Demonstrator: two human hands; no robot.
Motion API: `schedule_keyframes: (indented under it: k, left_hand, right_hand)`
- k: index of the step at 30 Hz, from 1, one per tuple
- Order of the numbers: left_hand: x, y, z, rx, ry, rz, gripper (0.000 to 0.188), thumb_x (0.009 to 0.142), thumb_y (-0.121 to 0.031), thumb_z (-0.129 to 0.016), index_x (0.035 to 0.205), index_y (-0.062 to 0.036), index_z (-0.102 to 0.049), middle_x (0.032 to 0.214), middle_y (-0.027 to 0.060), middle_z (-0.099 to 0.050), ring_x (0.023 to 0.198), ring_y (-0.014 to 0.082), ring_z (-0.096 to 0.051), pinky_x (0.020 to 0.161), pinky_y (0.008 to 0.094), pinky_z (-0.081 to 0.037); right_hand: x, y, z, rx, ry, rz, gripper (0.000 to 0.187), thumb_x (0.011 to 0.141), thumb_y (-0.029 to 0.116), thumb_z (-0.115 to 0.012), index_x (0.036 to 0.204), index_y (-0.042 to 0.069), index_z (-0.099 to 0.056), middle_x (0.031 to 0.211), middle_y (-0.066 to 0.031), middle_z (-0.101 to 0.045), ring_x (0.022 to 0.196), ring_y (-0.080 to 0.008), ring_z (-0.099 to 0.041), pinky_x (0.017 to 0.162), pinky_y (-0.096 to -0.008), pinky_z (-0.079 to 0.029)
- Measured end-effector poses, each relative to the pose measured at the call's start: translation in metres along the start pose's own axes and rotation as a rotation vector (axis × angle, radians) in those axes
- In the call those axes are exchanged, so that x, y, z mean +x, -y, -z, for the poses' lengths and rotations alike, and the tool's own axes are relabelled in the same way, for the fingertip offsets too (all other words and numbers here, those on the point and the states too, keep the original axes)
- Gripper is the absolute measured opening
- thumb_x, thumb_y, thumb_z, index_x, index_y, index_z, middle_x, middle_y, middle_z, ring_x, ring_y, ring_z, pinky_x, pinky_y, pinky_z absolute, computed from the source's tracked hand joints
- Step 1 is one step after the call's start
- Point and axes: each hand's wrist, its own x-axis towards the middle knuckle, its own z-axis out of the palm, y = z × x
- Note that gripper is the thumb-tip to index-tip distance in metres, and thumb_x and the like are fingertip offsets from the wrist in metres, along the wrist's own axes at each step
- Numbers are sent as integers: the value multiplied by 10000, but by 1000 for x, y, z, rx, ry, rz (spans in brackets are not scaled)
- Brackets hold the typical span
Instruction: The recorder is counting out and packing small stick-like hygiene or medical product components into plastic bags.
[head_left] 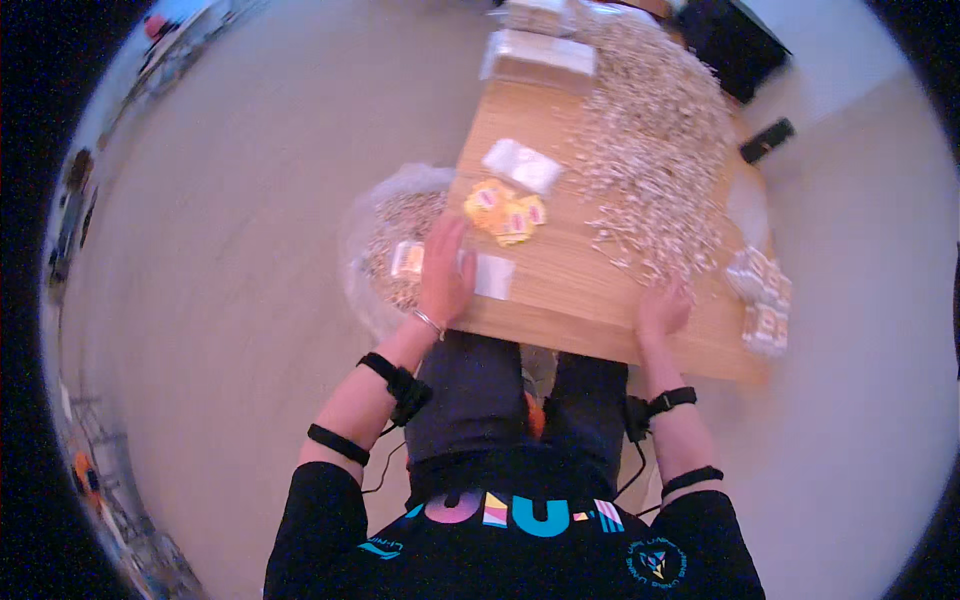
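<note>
My left hand (pixel 447 272) is at the table's left edge, its fingers stretched out and its thumb apart. A flat whitish plastic sleeve (pixel 495 277) lies beside it, partly hidden by the hand. My right hand (pixel 664 308) touches the near end of a long heap of small pale pieces (pixel 655 140). Its fingers look curled; what they hold, if anything, is too blurred to make out. Just beyond my left hand lie several yellow cards (pixel 505 212) and a stack of white sleeves (pixel 522 166).
Left of the wooden table (pixel 560 300), a large clear bag (pixel 365 235) holds similar pieces, with a small orange-labelled packet (pixel 408 259) on top. Several filled packets (pixel 762 300) sit at the right edge. A wrapped block (pixel 543 62) and a black box (pixel 730 45) are farther back.
</note>
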Motion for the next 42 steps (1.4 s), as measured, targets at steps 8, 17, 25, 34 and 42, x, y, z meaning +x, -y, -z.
schedule_keyframes:
  k: [8, 17, 25, 34, 42]
  left_hand:
    - [-18, -87, -73, -60, 404, -210, 504, 777, -72, -574, 1254, -28, -416, 1307, 210, -386, 1251, 370, -334, 1049, 421, -297]
    - [-21, -76, -82, -32, 338, -254, 358, 813, -112, -572, 1160, -48, -507, 1251, 173, -468, 1204, 362, -400, 1030, 426, -322]
    - [-19, -87, -81, -27, 181, -61, 373, 811, -191, -603, 1133, -18, -525, 1268, 221, -428, 1237, 376, -343, 1045, 444, -279]
    - [-14, -83, -88, -39, 195, -42, 333, 813, -150, -603, 1106, -2, -547, 1237, 205, -479, 1213, 378, -378, 1053, 458, -261]
    - [-16, -75, -88, -82, 209, -128, 286, 808, -143, -615, 1059, -17, -564, 1149, 160, -557, 1146, 342, -466, 1043, 475, -272]
  right_hand:
    - [-49, 21, -19, 184, 51, 536, 370, 831, 207, -510, 1173, 65, -510, 1299, -181, -417, 1251, -360, -327, 1052, -485, -230]
    - [-46, 24, -22, 354, 147, 775, 360, 825, 147, -492, 1168, 39, -516, 1261, -129, -468, 1233, -350, -347, 1033, -476, -257]
    - [-4, 19, -10, 327, -39, 574, 273, 785, 142, -530, 1038, 58, -584, 1145, -88, -526, 1125, -305, -427, 978, -434, -321]
    - [-19, 68, -20, 357, 99, 813, 182, 800, 179, -544, 945, 107, -627, 1062, -44, -554, 1056, -240, -476, 891, -400, -388]
    - [-2, 90, -27, 310, 116, 868, 144, 733, 188, -653, 873, 157, -651, 945, -23, -578, 939, -238, -508, 799, -379, -438]
